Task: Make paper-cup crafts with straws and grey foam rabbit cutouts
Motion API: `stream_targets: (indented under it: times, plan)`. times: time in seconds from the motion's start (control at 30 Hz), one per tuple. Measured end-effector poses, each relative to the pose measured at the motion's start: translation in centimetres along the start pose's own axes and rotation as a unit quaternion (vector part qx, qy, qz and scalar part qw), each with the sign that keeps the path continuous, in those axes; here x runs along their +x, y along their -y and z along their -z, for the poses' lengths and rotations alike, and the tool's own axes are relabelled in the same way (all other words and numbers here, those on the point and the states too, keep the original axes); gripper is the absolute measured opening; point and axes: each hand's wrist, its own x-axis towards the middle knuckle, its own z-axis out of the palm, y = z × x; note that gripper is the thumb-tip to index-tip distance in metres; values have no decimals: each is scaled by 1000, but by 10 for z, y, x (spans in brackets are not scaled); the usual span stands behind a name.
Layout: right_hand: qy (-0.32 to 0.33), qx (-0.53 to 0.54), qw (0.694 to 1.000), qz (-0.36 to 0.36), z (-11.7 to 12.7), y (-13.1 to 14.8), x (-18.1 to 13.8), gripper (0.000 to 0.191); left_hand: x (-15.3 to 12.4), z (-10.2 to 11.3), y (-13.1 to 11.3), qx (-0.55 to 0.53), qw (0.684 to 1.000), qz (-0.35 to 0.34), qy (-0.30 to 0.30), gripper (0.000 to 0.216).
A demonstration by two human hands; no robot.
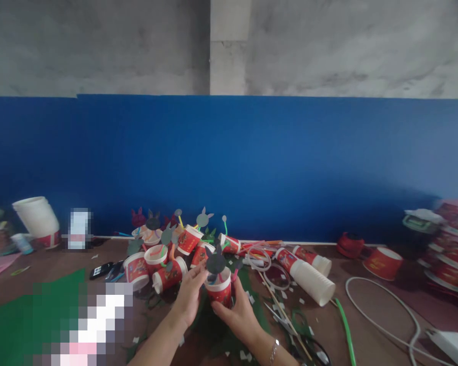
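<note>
Between my two hands stands a red paper cup (219, 295) with a white rim, held upright. A dark animal-head cutout (216, 260) with two pointed ears rises above its rim, and a pink bendy straw (235, 274) sticks out on the right. My right hand (241, 315) grips the cup, its thumb across the lower front. On the other side my left hand (191, 297) is closed at the cup's upper left, fingertips by the rim and cutout; their exact contact is unclear. Behind lie several similar cups (170, 274) with straws and animal-head cutouts.
To the right are a stack of white-based paper cups (313, 282), scissors (280, 317), a green straw (345, 330) and a white cable (381, 297). Paper scraps litter the brown table. Green sheet material (19, 315) lies left, near a white bucket (38, 218). A blue panel (229, 162) stands behind.
</note>
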Motion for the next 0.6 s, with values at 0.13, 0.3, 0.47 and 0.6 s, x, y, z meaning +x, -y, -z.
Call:
stream_targets:
  times: [0.13, 0.3, 0.47, 0.6]
  plan:
    - [0, -4, 1000, -7, 0, 2, -1, 56, -1, 1, 0, 19, 1000, -2, 7, 26]
    - [-2, -10, 1000, -18, 0, 4, 0, 55, -1, 1, 0, 24, 1000, -10, 2, 28]
    - [-15, -2, 1000, -17, 0, -2, 1, 55, 1, 4, 9, 18, 997, 3, -78, 28]
    - [-36, 14, 999, -36, 1, -5, 1, 56, 1, 7, 12, 22, 994, 14, -110, 28]
